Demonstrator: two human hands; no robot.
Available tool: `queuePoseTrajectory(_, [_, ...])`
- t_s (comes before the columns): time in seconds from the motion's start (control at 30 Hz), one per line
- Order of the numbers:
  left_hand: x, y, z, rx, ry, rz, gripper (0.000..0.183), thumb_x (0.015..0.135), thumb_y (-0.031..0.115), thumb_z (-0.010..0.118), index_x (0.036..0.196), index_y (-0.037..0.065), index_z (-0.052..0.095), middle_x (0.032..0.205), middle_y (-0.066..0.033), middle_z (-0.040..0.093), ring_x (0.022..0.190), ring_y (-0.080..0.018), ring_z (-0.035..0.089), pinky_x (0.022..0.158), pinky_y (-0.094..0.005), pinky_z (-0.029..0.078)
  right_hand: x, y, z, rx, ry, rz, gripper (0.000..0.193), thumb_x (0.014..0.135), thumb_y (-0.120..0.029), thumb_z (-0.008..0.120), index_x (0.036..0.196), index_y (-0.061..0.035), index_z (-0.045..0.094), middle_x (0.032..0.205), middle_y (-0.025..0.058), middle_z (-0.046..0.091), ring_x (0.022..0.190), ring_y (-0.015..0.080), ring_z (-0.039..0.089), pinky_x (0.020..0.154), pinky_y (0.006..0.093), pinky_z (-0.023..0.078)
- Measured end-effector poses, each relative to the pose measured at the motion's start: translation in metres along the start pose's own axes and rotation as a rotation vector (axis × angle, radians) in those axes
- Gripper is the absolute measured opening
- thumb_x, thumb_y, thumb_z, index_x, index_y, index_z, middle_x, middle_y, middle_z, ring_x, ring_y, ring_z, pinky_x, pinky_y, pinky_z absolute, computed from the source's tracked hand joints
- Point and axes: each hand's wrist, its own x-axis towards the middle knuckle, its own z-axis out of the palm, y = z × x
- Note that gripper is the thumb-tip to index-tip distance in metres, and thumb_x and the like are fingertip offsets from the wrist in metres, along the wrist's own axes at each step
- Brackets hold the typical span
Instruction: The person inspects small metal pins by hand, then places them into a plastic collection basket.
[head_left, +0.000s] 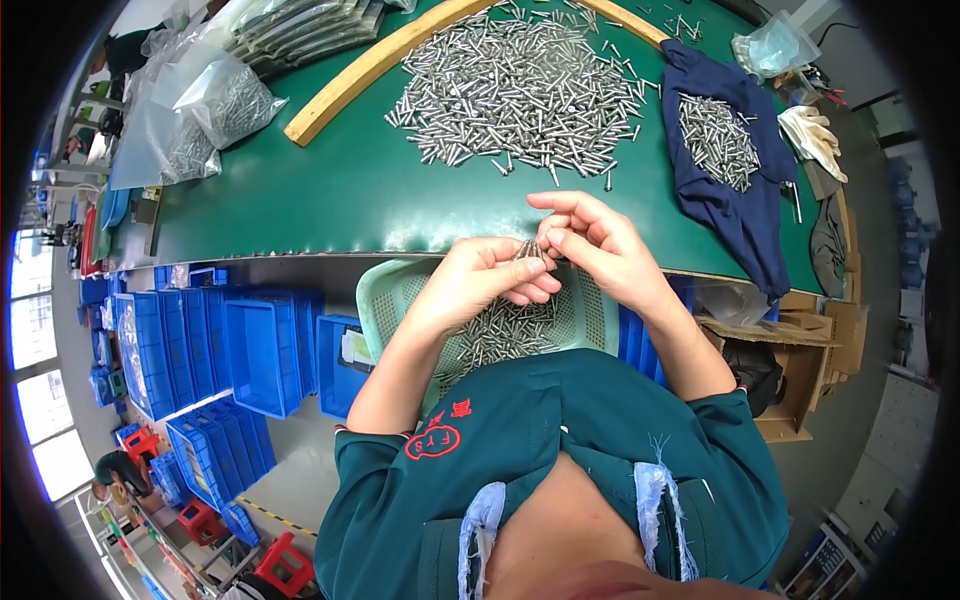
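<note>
Above a pale green basket (375,305), at the near edge of the green surface (330,205), the left hand (478,272) was clamped on a small bunch of metal pins (531,248), their tips pointing up. The right hand (605,250) was just beside the bunch, index finger and thumb apart; whether its other fingers gripped a pin, I could not tell. More pins (508,333) lay inside the basket, below the hands. Beyond them, a broad heap (520,95) of similar pins spread over the surface, near a wooden strip (375,65). To the right, a smaller pile (718,143) rested on navy cloth (705,215).
</note>
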Motion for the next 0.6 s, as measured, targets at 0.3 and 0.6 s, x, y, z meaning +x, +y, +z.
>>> queuePoseTrajectory(0.3, [0.0005, -0.0033, 0.0003, 0.008, 0.025, 0.006, 0.028, 0.094, 0.019, 0.058, 0.106, -0.006, 0.062, 0.092, -0.0146, 0.070, 0.079, -0.0154, 0.068, 0.070, -0.0230, 0.054, 0.0008, 0.0041, -0.0015, 0.016, -0.005, -0.009, 0.035, 0.095, -0.008, 0.051, 0.129, -0.0009, 0.049, 0.096, 0.0038, 0.059, 0.085, 0.0085, 0.054, 0.078, 0.0248, 0.046])
queuePoseTrajectory(0.6, [0.0034, -0.0046, -0.0004, 0.007, 0.014, -0.008, 0.028, 0.094, 0.019, 0.058, 0.106, -0.005, 0.062, 0.092, -0.0145, 0.070, 0.080, -0.0159, 0.069, 0.070, -0.0234, 0.055, 0.0018, 0.0064, -0.0025, -0.014, -0.004, -0.021, 0.036, 0.095, -0.008, 0.049, 0.129, 0.0009, 0.048, 0.101, 0.0069, 0.059, 0.084, 0.0099, 0.055, 0.078, 0.0253, 0.047])
